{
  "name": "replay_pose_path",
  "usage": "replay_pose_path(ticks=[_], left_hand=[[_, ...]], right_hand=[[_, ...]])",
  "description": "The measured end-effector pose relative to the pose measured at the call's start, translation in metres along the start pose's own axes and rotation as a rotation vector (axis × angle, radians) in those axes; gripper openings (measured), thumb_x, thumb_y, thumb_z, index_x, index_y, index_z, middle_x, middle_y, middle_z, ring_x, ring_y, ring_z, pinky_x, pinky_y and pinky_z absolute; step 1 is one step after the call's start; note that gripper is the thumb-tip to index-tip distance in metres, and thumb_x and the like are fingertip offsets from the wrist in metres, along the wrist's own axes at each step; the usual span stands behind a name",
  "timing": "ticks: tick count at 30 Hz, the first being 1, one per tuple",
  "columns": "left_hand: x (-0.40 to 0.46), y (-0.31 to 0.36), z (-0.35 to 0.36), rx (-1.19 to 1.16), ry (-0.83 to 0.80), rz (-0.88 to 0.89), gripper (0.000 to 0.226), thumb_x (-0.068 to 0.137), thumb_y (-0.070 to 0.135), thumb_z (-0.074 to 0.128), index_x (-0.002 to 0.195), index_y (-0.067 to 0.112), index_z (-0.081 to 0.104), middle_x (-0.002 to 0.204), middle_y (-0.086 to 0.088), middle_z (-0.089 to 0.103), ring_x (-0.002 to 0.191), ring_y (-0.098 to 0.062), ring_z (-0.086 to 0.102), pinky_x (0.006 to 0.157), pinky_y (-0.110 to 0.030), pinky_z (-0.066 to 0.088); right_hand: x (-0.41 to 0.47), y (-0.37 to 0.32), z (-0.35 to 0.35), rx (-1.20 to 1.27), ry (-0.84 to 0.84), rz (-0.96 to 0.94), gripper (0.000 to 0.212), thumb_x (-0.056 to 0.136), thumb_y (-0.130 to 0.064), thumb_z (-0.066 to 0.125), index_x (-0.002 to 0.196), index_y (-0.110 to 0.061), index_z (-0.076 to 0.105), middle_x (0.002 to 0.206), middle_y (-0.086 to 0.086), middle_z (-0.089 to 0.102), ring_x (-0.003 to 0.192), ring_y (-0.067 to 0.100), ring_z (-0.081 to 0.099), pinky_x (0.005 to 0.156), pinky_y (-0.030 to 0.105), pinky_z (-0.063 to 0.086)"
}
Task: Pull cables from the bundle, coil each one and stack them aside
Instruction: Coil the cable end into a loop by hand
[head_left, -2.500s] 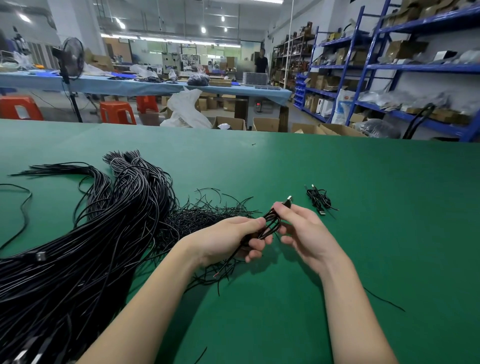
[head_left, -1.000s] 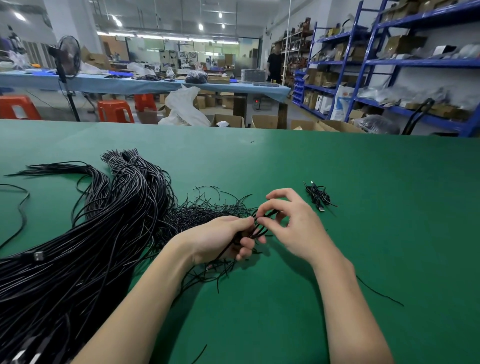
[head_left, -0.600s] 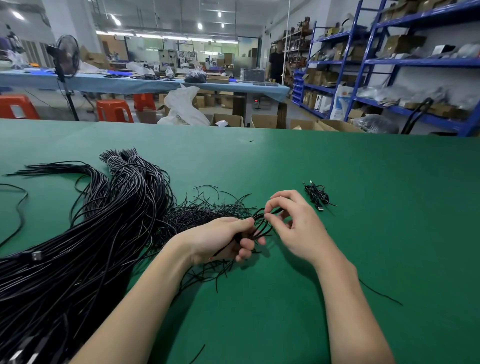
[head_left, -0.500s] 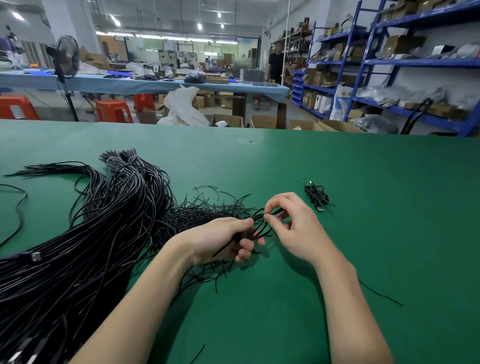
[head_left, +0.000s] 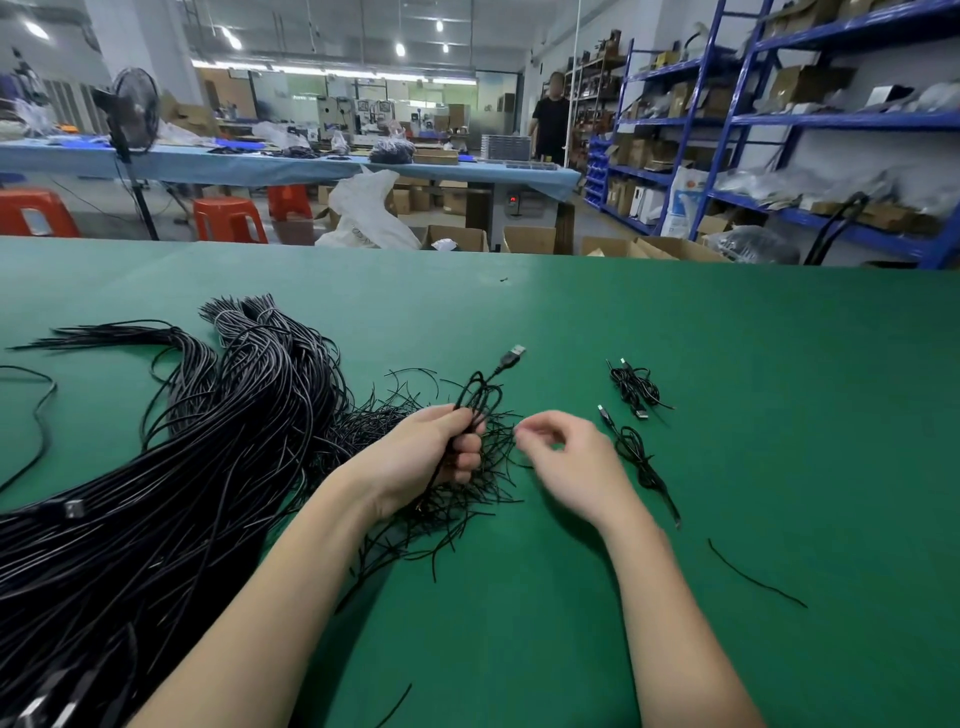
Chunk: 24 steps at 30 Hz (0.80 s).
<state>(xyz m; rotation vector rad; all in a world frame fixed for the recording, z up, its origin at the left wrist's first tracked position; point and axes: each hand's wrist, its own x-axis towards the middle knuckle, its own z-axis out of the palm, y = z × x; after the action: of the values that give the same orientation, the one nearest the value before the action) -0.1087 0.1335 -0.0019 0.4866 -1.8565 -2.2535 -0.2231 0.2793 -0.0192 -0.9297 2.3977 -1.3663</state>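
Green felt-covered worktable (head_left: 675, 597), warehouse shelving behind: the right hand has let go of the coil.

Earlier both hands worked the looped cable; now the right hand (head_left: 566, 462) hovers apart, fingers loosely curled, holding nothing. The left hand (head_left: 426, 457) grips the coiled USB cable (head_left: 480, 397) alone, its flat metal plug sticking up. Left lies the glossy black cable bundle (head_left: 171, 467); right, a new loose coil (head_left: 636, 454) lies near the earlier stacked coil (head_left: 635, 387).

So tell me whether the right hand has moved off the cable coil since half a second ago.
Yes. The right hand has let go and drawn right, toward the coiled cables lying on the table; the left hand alone grips the coil.
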Motion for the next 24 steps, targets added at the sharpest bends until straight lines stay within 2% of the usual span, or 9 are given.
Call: replay_pose_path(ticks=[2, 4, 6, 7, 10, 14, 17, 21, 24], left_hand=[[0.003, 0.001, -0.003, -0.049, 0.052, 0.022, 0.025, 0.109, 0.019, 0.037, 0.089, 0.012, 0.05, 0.06, 0.007, 0.04, 0.054, -0.011, 0.039, 0.05, -0.021, 0.037], [0.004, 0.001, -0.005, -0.07, 0.083, 0.037, 0.025, 0.109, 0.019, 0.037, 0.089, 0.012, 0.051, 0.06, 0.007, 0.04, 0.053, -0.011, 0.04, 0.049, -0.021, 0.038], [0.005, 0.0, -0.005, -0.028, 0.117, 0.049, 0.026, 0.109, 0.019, 0.038, 0.088, 0.013, 0.051, 0.06, 0.007, 0.041, 0.053, -0.011, 0.041, 0.049, -0.02, 0.038], [0.006, -0.001, -0.005, 0.024, 0.145, 0.054, 0.026, 0.108, 0.02, 0.038, 0.087, 0.014, 0.051, 0.059, 0.008, 0.043, 0.052, -0.01, 0.042, 0.049, -0.02, 0.038], [0.008, -0.004, -0.003, 0.13, 0.216, 0.065, 0.026, 0.107, 0.021, 0.038, 0.084, 0.018, 0.05, 0.055, 0.012, 0.046, 0.051, -0.008, 0.045, 0.051, -0.021, 0.037], [0.011, -0.007, -0.004, 0.138, 0.266, 0.079, 0.025, 0.105, 0.019, 0.035, 0.083, 0.018, 0.046, 0.055, 0.013, 0.042, 0.051, -0.009, 0.041, 0.048, -0.021, 0.035], [0.012, -0.008, -0.003, 0.173, 0.277, 0.08, 0.024, 0.105, 0.02, 0.034, 0.084, 0.018, 0.044, 0.053, 0.014, 0.038, 0.052, -0.009, 0.035, 0.048, -0.021, 0.032], [0.013, -0.012, 0.0, 0.234, 0.249, 0.067, 0.026, 0.108, 0.033, 0.035, 0.086, 0.02, 0.042, 0.051, 0.016, 0.038, 0.053, -0.008, 0.035, 0.048, -0.021, 0.032], [0.013, -0.012, -0.001, 0.239, 0.228, 0.041, 0.024, 0.104, 0.033, 0.036, 0.083, 0.022, 0.04, 0.053, 0.015, 0.036, 0.053, -0.009, 0.032, 0.045, -0.022, 0.027]], right_hand=[[-0.005, -0.003, 0.008, -0.244, -0.087, -0.083, 0.015, 0.084, -0.044, 0.073, 0.098, -0.039, 0.073, 0.092, -0.027, 0.068, 0.067, -0.011, 0.052, 0.072, 0.018, 0.044], [-0.009, -0.008, 0.018, -0.376, -0.156, -0.096, 0.026, 0.079, -0.053, 0.077, 0.103, -0.044, 0.072, 0.101, -0.026, 0.067, 0.082, -0.005, 0.055, 0.082, 0.025, 0.048], [-0.012, -0.012, 0.025, -0.447, -0.127, -0.121, 0.025, 0.08, -0.054, 0.075, 0.104, -0.045, 0.072, 0.105, -0.023, 0.066, 0.098, 0.005, 0.06, 0.084, 0.028, 0.048], [-0.012, -0.013, 0.027, -0.46, -0.1, -0.14, 0.019, 0.082, -0.052, 0.075, 0.099, -0.045, 0.072, 0.101, -0.023, 0.067, 0.099, 0.007, 0.061, 0.081, 0.028, 0.047], [-0.011, -0.014, 0.027, -0.481, -0.068, -0.177, 0.006, 0.086, -0.048, 0.072, 0.09, -0.043, 0.071, 0.095, -0.021, 0.068, 0.095, 0.009, 0.061, 0.076, 0.028, 0.044], [-0.011, -0.013, 0.024, -0.476, -0.061, -0.187, 0.004, 0.093, -0.043, 0.063, 0.092, -0.04, 0.065, 0.099, -0.019, 0.065, 0.091, 0.01, 0.059, 0.075, 0.03, 0.041], [-0.008, -0.011, 0.018, -0.438, -0.043, -0.193, 0.005, 0.094, -0.046, 0.06, 0.091, -0.042, 0.06, 0.102, -0.019, 0.06, 0.077, 0.006, 0.054, 0.075, 0.03, 0.042], [-0.003, -0.003, 0.004, -0.323, -0.034, -0.139, 0.007, 0.094, -0.041, 0.064, 0.087, -0.039, 0.063, 0.088, -0.02, 0.066, 0.061, -0.002, 0.048, 0.071, 0.03, 0.049], [-0.005, 0.002, -0.002, -0.194, -0.031, -0.101, 0.009, 0.095, -0.033, 0.064, 0.087, -0.035, 0.065, 0.079, -0.02, 0.071, 0.053, -0.005, 0.051, 0.064, 0.027, 0.044]])
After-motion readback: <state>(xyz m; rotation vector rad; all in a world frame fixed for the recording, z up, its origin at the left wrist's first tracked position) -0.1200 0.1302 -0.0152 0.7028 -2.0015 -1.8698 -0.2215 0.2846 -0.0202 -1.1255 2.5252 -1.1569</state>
